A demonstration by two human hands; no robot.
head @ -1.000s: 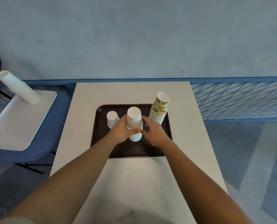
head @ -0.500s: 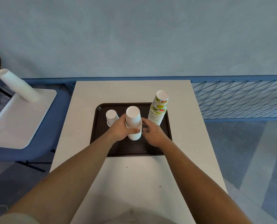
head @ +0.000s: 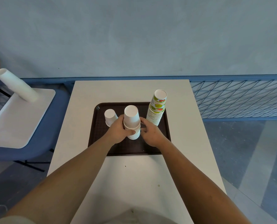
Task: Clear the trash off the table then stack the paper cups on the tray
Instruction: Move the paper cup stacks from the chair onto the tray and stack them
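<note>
White surface (head: pixel 131 91), brown tray (head: pixel 99 136): left hand (head: pixel 118 133) wraps inverted white cup stack (head: pixel 131 117); right hand (head: pixel 151 135) curled against its side, grip unclear

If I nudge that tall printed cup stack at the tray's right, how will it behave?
Likely tips easily: the printed cup stack is tall and narrow on a small base. Probably light, being paper, so a low push may slide it across the tray. Many nested rims show, so it should grip stiffly.
</note>
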